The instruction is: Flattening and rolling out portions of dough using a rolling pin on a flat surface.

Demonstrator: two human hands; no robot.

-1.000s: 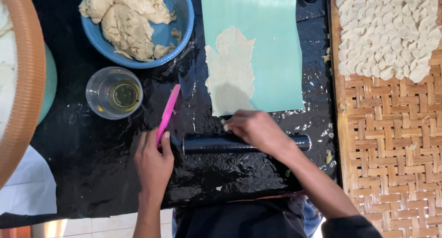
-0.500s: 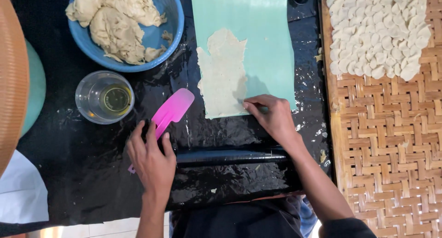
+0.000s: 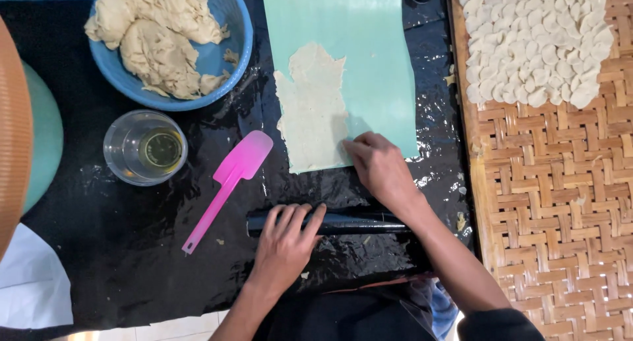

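At the teal mat's near edge, right hand [image 3: 382, 169] presses flat, gripping nothing, on thin ragged dough sheet [image 3: 313, 110] — could tear; left hand [image 3: 287, 239] rests open-fingered on the black rolling pin [image 3: 356, 223].

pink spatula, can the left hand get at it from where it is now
Probably yes. The left hand rests on the black rolling pin, and the pink spatula lies flat just to its left on the black sheet, with nothing on or between them.
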